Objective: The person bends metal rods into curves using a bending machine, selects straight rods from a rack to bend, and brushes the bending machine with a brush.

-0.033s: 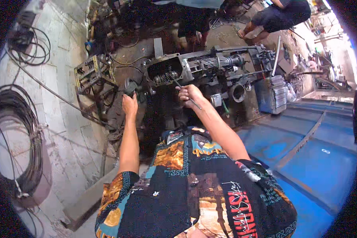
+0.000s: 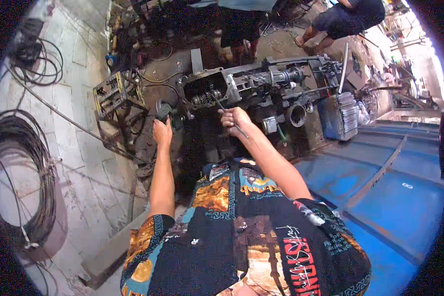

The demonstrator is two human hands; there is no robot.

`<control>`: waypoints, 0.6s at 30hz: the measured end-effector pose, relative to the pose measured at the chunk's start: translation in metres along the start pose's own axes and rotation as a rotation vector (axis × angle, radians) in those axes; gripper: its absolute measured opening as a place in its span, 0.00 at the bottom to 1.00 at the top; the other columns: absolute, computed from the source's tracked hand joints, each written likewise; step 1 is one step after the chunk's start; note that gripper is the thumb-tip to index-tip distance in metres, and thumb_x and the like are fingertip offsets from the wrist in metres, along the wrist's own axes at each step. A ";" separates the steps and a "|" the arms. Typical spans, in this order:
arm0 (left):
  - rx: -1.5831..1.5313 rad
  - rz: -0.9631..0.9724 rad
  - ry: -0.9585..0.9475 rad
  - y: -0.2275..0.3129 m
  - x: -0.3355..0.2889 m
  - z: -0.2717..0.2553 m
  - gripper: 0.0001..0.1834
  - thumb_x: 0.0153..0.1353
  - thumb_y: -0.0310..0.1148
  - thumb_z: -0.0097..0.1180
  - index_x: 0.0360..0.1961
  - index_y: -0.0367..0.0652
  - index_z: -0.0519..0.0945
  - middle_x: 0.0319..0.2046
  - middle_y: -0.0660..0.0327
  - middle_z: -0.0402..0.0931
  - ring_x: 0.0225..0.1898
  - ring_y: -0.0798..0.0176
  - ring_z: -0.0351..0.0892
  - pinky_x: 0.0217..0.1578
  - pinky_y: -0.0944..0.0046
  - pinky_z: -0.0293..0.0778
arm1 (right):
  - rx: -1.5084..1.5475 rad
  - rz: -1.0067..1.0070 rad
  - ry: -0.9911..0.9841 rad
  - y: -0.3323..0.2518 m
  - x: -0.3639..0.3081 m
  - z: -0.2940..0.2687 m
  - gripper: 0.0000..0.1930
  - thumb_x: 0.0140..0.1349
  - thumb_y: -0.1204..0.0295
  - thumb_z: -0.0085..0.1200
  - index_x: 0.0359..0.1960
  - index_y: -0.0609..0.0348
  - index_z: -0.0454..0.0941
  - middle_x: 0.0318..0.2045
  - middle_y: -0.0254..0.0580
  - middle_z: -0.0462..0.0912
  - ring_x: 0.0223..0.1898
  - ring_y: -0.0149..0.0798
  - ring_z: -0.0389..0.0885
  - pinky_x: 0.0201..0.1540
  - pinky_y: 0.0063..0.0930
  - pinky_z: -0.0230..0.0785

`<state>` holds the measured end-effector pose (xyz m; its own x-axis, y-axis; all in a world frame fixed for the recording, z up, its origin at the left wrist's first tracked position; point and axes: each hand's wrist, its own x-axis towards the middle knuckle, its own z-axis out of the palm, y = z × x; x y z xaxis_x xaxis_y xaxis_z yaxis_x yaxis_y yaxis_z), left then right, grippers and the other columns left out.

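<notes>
Change: almost none | left hand (image 2: 163,130) at dark part (image 2: 168,110), grip I cannot tell | right hand (image 2: 236,118) grips metal rod (image 2: 242,131), tip near gears (image 2: 207,96) in open housing (image 2: 230,88) | work seems unchanged

A black short-sleeved shirt (image 2: 197,256) bears orange, teal and red printed patches (image 2: 212,195).
</notes>
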<state>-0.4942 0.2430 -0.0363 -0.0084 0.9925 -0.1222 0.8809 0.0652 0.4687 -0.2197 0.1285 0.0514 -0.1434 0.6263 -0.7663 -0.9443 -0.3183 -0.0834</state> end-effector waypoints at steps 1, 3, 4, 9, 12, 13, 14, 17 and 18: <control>0.011 0.013 0.007 -0.009 0.005 0.002 0.31 0.60 0.51 0.54 0.46 0.28 0.71 0.43 0.39 0.75 0.45 0.36 0.75 0.45 0.45 0.71 | 0.011 -0.006 0.011 0.006 0.000 0.005 0.08 0.63 0.75 0.35 0.39 0.65 0.66 0.14 0.26 0.56 0.12 0.24 0.51 0.13 0.20 0.45; 0.103 -0.099 -0.113 0.007 0.004 -0.004 0.30 0.60 0.51 0.54 0.45 0.29 0.72 0.44 0.39 0.75 0.45 0.37 0.75 0.45 0.44 0.71 | 0.082 -0.020 0.009 0.010 0.004 0.002 0.08 0.62 0.75 0.34 0.39 0.65 0.65 0.14 0.26 0.56 0.12 0.25 0.52 0.13 0.21 0.45; 0.069 -0.058 -0.101 0.002 0.010 0.001 0.30 0.60 0.51 0.54 0.44 0.29 0.72 0.43 0.39 0.75 0.45 0.38 0.76 0.45 0.45 0.71 | 0.075 -0.061 0.006 0.012 0.008 0.003 0.08 0.62 0.75 0.34 0.39 0.65 0.64 0.14 0.26 0.56 0.12 0.25 0.52 0.13 0.21 0.45; 0.040 -0.050 0.086 -0.004 -0.004 0.016 0.31 0.59 0.51 0.55 0.46 0.29 0.72 0.43 0.40 0.76 0.45 0.38 0.76 0.46 0.46 0.71 | 0.128 -0.138 0.013 0.029 0.011 0.013 0.08 0.61 0.76 0.34 0.39 0.64 0.64 0.14 0.26 0.56 0.13 0.26 0.53 0.13 0.21 0.46; 0.014 -0.065 0.122 0.017 -0.010 0.009 0.31 0.59 0.50 0.56 0.49 0.30 0.72 0.43 0.41 0.76 0.45 0.38 0.76 0.46 0.47 0.71 | 0.203 -0.197 0.016 0.040 0.018 0.009 0.09 0.59 0.76 0.33 0.39 0.63 0.64 0.16 0.29 0.57 0.14 0.27 0.53 0.14 0.23 0.47; 0.035 -0.094 0.070 0.030 -0.008 0.004 0.31 0.59 0.50 0.56 0.50 0.30 0.71 0.43 0.41 0.76 0.46 0.38 0.76 0.46 0.47 0.71 | 0.219 -0.215 0.001 0.040 0.021 0.005 0.09 0.58 0.76 0.33 0.39 0.63 0.64 0.16 0.29 0.58 0.14 0.27 0.54 0.14 0.23 0.46; 0.046 -0.113 0.052 0.008 0.004 0.005 0.28 0.58 0.49 0.57 0.45 0.32 0.74 0.42 0.40 0.77 0.45 0.38 0.76 0.45 0.46 0.71 | 0.180 -0.210 0.023 0.047 0.021 0.013 0.10 0.58 0.76 0.34 0.40 0.61 0.64 0.16 0.30 0.58 0.14 0.27 0.54 0.14 0.23 0.47; 0.071 -0.082 -0.058 0.014 0.024 -0.007 0.28 0.56 0.51 0.58 0.40 0.32 0.76 0.39 0.40 0.78 0.43 0.37 0.77 0.44 0.46 0.72 | 0.177 -0.157 0.003 0.044 0.023 0.005 0.10 0.58 0.76 0.35 0.41 0.60 0.64 0.16 0.29 0.58 0.14 0.28 0.54 0.14 0.24 0.47; 0.123 -0.069 -0.044 0.016 0.033 -0.009 0.29 0.55 0.53 0.58 0.36 0.32 0.78 0.38 0.40 0.79 0.43 0.38 0.78 0.43 0.46 0.73 | 0.088 -0.107 0.064 0.035 0.020 0.003 0.08 0.60 0.74 0.36 0.39 0.58 0.65 0.16 0.29 0.57 0.14 0.28 0.53 0.14 0.24 0.46</control>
<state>-0.4846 0.2773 -0.0252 -0.0529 0.9803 -0.1905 0.9303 0.1177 0.3475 -0.2561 0.1323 0.0347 -0.0244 0.6059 -0.7952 -0.9759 -0.1871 -0.1126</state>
